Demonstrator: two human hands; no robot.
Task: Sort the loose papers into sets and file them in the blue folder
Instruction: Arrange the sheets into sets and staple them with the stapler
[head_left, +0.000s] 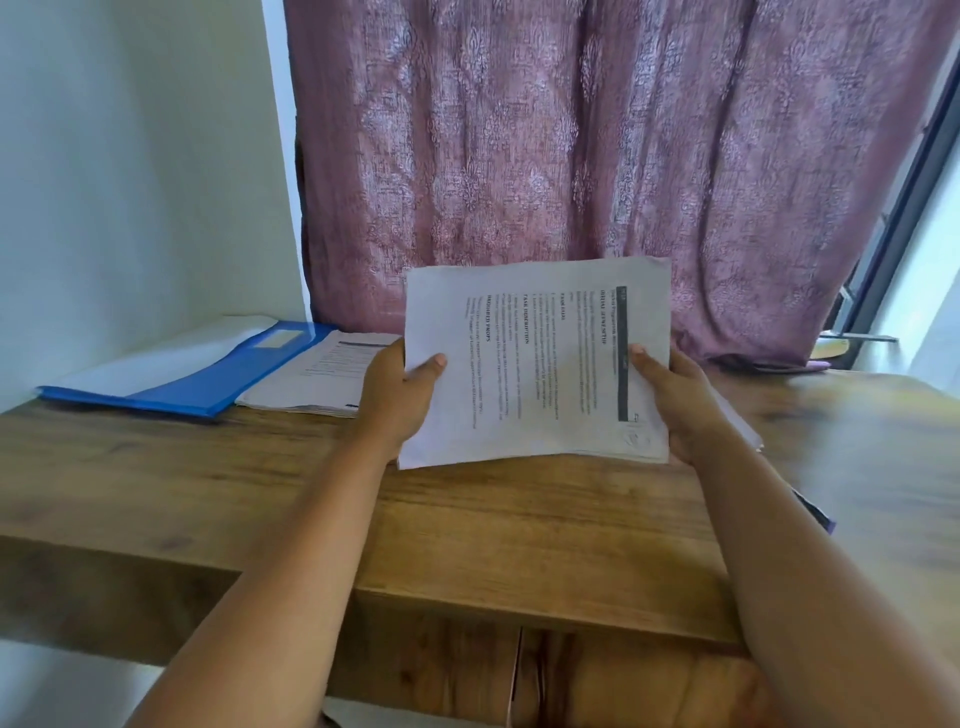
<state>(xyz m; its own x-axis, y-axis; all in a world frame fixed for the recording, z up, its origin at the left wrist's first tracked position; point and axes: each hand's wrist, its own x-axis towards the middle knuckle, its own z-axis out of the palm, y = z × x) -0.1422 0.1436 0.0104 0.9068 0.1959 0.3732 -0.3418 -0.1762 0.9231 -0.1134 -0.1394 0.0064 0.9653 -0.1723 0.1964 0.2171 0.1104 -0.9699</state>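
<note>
I hold a stack of printed papers (535, 364) upright above the wooden table, its text turned sideways. My left hand (400, 395) grips the stack's left edge, thumb on the front. My right hand (675, 400) grips the right edge the same way. The blue folder (208, 379) lies open at the far left of the table, a white sheet showing inside it. Another pile of printed papers (322, 379) lies flat right of the folder, partly hidden behind my left hand. More loose sheets (810, 504) stick out under my right forearm.
The wooden table (519, 519) runs across the view, its front edge close to me. A mauve patterned curtain (597, 156) hangs behind it. A white wall stands at the left and a window frame (904, 208) at the right. Paper edges show below the table.
</note>
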